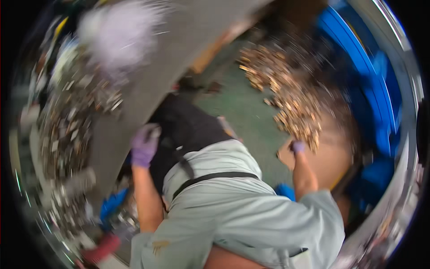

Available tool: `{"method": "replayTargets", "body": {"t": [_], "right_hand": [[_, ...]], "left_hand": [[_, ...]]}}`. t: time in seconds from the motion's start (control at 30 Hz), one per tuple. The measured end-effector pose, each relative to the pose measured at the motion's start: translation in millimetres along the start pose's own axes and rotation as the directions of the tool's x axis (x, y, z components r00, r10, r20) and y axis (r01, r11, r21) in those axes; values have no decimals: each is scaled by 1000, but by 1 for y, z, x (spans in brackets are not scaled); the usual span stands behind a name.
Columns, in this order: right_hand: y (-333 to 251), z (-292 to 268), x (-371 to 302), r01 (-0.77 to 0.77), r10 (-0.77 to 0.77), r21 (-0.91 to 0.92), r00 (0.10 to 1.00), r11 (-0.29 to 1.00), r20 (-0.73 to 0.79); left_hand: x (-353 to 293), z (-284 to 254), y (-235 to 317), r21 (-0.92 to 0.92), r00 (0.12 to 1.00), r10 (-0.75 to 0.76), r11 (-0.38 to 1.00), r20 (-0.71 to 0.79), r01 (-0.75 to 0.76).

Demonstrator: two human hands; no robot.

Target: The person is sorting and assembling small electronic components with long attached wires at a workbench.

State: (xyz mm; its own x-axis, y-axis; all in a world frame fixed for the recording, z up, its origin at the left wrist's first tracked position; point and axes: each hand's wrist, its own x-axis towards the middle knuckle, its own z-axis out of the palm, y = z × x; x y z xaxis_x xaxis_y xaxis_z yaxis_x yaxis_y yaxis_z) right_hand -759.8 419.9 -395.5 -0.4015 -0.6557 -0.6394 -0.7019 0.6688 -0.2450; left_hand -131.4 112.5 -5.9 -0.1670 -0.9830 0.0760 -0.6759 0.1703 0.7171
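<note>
At left, with left hand (144, 145) beside the grey table (109, 139); at right, with right hand (298, 146) near the golden-brown pieces (293, 96); through blur, cannot tell either hand's opening or grip.

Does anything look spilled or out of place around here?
Perhaps: a heap of small brownish pieces lies loose and ragged-edged, apparently across the green floor and a brown sheet, like a spill. Blur hides details; whether it's deliberate, I can't tell.

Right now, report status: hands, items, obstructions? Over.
Left hand by grey surface, grip blurred. Right hand near brownish pile, grip unclear. Obstructions: blur prevents telling.
</note>
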Motion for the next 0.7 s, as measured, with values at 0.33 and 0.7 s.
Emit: {"method": "replayTargets", "body": {"t": [0.33, 0.7], "right_hand": [[-407, -128, -86, 414, -516, 313, 745, 855, 423], [-745, -254, -62, 761, -777, 303, 623, 574, -93]], "left_hand": [[-40, -55, -59, 110, 967, -66, 989, -246, 96], [-58, -74, -144, -625, 714, -570, 744, -407, 237]]}}
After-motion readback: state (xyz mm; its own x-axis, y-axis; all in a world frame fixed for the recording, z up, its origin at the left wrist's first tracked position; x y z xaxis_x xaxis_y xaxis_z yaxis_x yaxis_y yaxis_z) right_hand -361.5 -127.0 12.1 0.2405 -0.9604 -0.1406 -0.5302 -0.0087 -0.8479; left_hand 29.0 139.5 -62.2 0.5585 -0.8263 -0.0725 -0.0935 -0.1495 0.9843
